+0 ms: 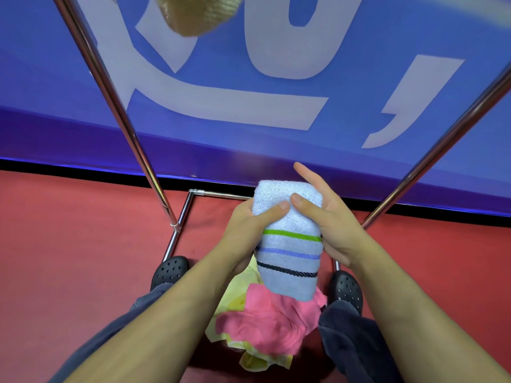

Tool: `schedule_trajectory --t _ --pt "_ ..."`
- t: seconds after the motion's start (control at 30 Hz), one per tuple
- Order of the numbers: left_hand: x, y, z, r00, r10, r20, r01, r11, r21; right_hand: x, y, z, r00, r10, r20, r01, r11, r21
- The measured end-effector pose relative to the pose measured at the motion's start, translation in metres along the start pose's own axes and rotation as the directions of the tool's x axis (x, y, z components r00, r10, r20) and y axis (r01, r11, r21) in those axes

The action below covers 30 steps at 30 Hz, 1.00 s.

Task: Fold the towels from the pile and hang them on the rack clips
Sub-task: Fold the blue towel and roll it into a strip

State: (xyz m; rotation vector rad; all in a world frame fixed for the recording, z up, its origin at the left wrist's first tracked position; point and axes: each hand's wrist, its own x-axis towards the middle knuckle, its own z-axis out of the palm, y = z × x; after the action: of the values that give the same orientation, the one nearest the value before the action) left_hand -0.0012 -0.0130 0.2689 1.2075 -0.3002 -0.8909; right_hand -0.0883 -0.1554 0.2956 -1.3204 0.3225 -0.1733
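While a blue banner [249, 78] with large pale lettering fills the upper half of the head view, a red carpeted floor [69, 258] spreads below it, the two divided by a black strip. Two chrome rack uprights [110, 106] slant in from the left and right edges, joined low down by a base rail [218, 194] that runs just behind the hands. At the top edge hangs a tan knitted item [199, 15], blurred, its attachment not discernible.

Both bare forearms reach forward from the bottom corners. Dark trouser legs [354, 335] and black perforated clogs [169, 269] stand either side of the towel pile [265, 322], which lies on the floor between the feet: a pink towel on top, yellow cloth beneath and at its left.

A pale blue folded towel [290, 250] is held upright above the pile, clear of it, carrying green, blue and dark navy stripes across its lower part. The left hand [249, 230] grips its left side, fingers wrapped behind and thumb pressed across the front. The right hand [331, 225] holds its right side, thumb pressed on the front near the left thumb tip, forefinger extended upward past the towel's top fold; the remaining fingers lie behind the cloth and cannot be assessed
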Motion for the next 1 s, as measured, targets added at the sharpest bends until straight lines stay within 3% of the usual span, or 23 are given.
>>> schedule_trajectory --t 0.07,0.17,0.27,0.37,0.5,0.63,0.8,0.9,1.0 --pt "0.001 0.0 -0.001 0.999 0.009 -0.045 -0.009 1.0 -0.002 0.001 0.001 -0.001 0.999 -0.005 -0.042 0.006 1.0 0.018" --pt "0.006 0.001 -0.008 0.986 0.033 -0.163 -0.032 0.999 0.005 0.002 -0.002 -0.009 0.97 -0.013 -0.243 0.007 1.0 -0.026" --pt "0.008 0.007 -0.019 0.988 0.1 -0.119 -0.075 0.977 0.199 0.005 -0.002 -0.02 0.939 -0.095 -0.332 0.031 0.981 -0.193" --pt "0.003 0.011 -0.018 0.995 0.078 0.059 -0.095 0.915 0.393 0.003 0.001 -0.022 0.981 -0.076 -0.178 0.011 0.94 -0.34" --pt "-0.003 0.012 -0.015 0.988 0.002 0.153 -0.069 0.899 0.432 -0.001 0.004 -0.019 1.0 -0.006 0.005 0.008 0.889 -0.458" --pt "-0.005 0.01 -0.016 0.988 -0.05 0.143 -0.019 0.896 0.443 0.0 0.005 -0.019 0.994 -0.05 -0.094 0.013 0.934 -0.356" --pt "-0.008 0.0 -0.008 0.98 -0.148 0.137 0.074 0.896 0.438 0.004 0.01 -0.021 0.965 -0.137 -0.222 0.037 0.913 -0.406" --pt "-0.009 -0.005 -0.004 0.968 -0.166 0.19 0.058 0.879 0.474 0.005 0.004 -0.028 0.915 -0.189 -0.357 0.075 0.948 -0.309" --pt "-0.01 -0.004 -0.001 0.963 -0.159 0.219 0.033 0.873 0.487 0.003 -0.004 -0.033 0.905 -0.188 -0.382 0.08 0.956 -0.281"
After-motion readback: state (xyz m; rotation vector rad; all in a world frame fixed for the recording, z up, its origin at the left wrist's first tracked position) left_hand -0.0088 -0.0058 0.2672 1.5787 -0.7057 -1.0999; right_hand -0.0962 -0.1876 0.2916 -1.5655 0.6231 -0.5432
